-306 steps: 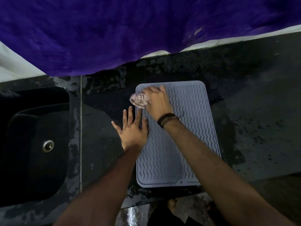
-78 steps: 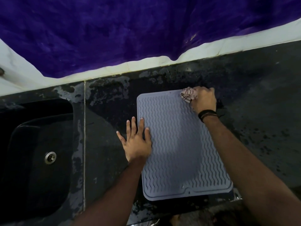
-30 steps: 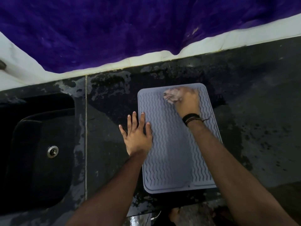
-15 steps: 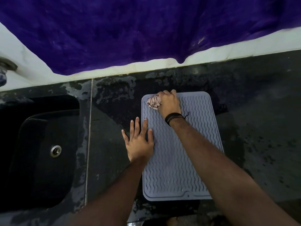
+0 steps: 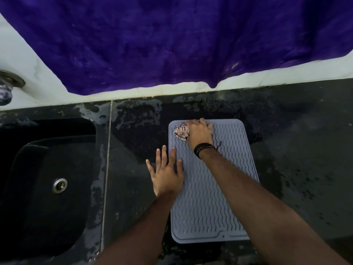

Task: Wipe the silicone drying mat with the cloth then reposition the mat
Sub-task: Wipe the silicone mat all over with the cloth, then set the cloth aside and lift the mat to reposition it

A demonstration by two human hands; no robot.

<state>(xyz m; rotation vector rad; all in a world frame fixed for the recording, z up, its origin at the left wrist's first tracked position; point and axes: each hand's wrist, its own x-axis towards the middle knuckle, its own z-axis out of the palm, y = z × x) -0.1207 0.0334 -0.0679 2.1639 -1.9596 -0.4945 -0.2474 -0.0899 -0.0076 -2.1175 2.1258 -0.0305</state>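
Observation:
A grey silicone drying mat (image 5: 206, 203) with a wavy ribbed pattern lies flat on the dark countertop. My right hand (image 5: 200, 133) presses a crumpled pink patterned cloth (image 5: 181, 131) onto the mat's far left corner. A black band circles that wrist. My left hand (image 5: 167, 174) lies flat with its fingers spread, palm on the counter and fingertips over the mat's left edge.
A black sink (image 5: 47, 184) with a metal drain (image 5: 60, 185) sits to the left. A purple fabric (image 5: 172, 39) hangs over the white tiled wall behind. A tap (image 5: 7, 85) shows at the far left. The wet dark countertop (image 5: 305, 159) stretches right.
My right hand has wiped the cloth from the mat's far right corner across to its far left corner. My left hand has stayed flat on the mat's left edge.

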